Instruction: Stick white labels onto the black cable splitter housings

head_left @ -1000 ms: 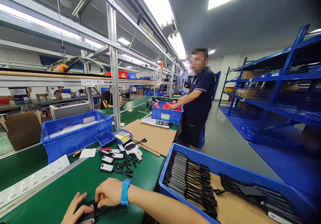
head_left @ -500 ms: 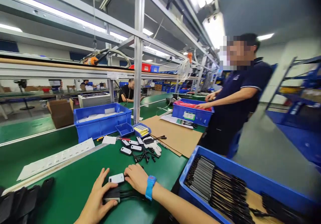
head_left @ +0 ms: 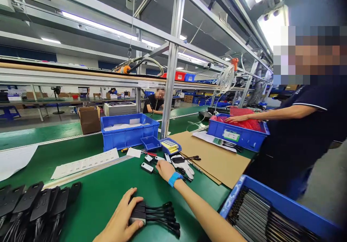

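My left hand (head_left: 121,216) is wrapped round a stack of small black cabled devices (head_left: 140,209), thumb on the near side and fingers on the far side. Their short black cables fan out to the right across the green bench. My right hand (head_left: 165,170), with a blue wristband, is stretched forward over a loose group of similar devices with white faces. Its fingers are curled, and the hand hides what is under them. One white-faced device (head_left: 147,167) lies just left of it. A white glove (head_left: 187,169) rests beyond it, with a black cabled device (head_left: 179,159) on top.
Black cabled parts (head_left: 35,202) lie at the left. A blue crate (head_left: 235,198) of dark cabled units stands at the right. Cardboard sheets (head_left: 211,158), a blue bin (head_left: 130,135) and a metal post (head_left: 170,64) are farther back. A co-worker's hand (head_left: 238,119) reaches into another bin.
My right hand has moved from beside my left hand to the group of white-faced devices. The white-faced device beside the stack is gone from there. The view has turned left.
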Motion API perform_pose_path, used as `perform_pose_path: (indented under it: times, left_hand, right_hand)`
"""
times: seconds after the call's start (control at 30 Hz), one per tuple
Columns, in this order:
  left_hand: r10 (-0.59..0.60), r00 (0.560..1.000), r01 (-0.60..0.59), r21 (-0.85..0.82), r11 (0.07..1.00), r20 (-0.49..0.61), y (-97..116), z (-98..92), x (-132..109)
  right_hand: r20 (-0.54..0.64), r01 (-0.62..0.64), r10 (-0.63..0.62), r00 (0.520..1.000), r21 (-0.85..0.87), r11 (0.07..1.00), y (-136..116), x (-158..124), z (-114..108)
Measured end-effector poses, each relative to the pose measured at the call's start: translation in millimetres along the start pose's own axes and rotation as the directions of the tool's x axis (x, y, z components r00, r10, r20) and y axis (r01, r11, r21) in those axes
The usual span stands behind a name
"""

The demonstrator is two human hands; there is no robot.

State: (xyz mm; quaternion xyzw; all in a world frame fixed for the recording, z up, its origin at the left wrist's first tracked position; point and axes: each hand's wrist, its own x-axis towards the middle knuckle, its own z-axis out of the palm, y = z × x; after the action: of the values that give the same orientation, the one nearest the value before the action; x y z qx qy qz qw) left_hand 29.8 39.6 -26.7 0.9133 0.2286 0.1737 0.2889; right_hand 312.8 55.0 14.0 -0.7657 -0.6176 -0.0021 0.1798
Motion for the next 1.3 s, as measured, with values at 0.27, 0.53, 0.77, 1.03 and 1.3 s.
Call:
perform_pose_path:
  times: [0.27, 0.53, 0.77, 1.03, 1.3]
  left_hand:
    - [-0.01, 1.0, 0.01, 0.015, 1.0, -0.005, 2, 4.7, -2]
    - [-0.045, 0.998, 0.043, 0.072, 0.997, 0.033, 0, 4.8, 0]
    - [-0.013, 1.0, 0.013, 0.056, 0.998, 0.01, 0, 7.2, -2]
    - [-0.078, 0.996, 0.074, 0.066, 0.995, 0.046, 1, 7.4, -2]
    - [-0.085, 0.996, 0.082, 0.074, 0.994, 0.037, 1, 7.0, -1]
  right_hand:
    - [0.21, 0.479, -0.486, 0.848, 0.089, 0.874, 0, -76, -11]
    - [0.135, 0.19, -0.18, 0.974, -0.061, 0.98, 1, -24, 16]
    - [0.139, 0.261, -0.252, 0.958, -0.046, 0.964, -14, -48, 15]
    - [0.207, 0.291, -0.307, 0.929, 0.105, 0.951, 2, -60, 4]
    - [0.062, -0.185, 0.198, 0.978, -0.176, 0.967, 34, -5, 25]
